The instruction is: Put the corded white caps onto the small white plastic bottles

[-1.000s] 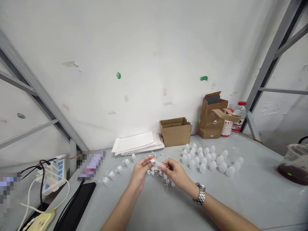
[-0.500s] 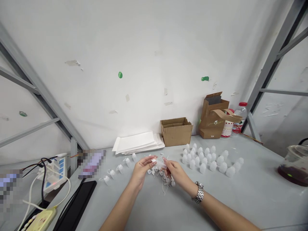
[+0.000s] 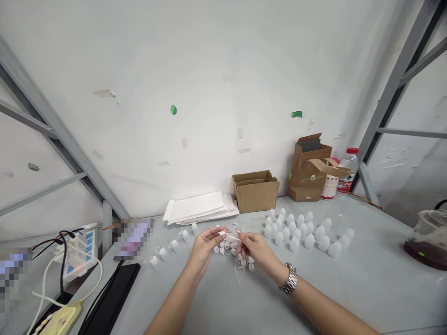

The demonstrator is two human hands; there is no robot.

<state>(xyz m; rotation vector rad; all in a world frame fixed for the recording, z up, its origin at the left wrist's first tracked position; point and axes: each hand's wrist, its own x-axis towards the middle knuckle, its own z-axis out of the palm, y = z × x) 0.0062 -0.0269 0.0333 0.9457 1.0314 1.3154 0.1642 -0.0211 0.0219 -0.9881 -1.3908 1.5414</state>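
Fingers of the right hand [image 3: 256, 250] have shifted on the small bottle [image 3: 234, 239] since a second ago. Grey table [image 3: 279, 302], white wall [image 3: 209, 70] at far side. Forearms come in from near side; hands meet mid-table above loose caps [image 3: 233, 251]. Left hand [image 3: 203, 245] pinches bottle's white top [image 3: 222, 234], right grips its body: translucent, tilted nearly sideways.

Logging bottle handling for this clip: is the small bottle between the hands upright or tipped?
Tipped: the small bottle lies nearly sideways, its length running between the left hand and right hand.

Tilted translucent bottle [image 3: 234, 239] beside white cap [image 3: 222, 234]
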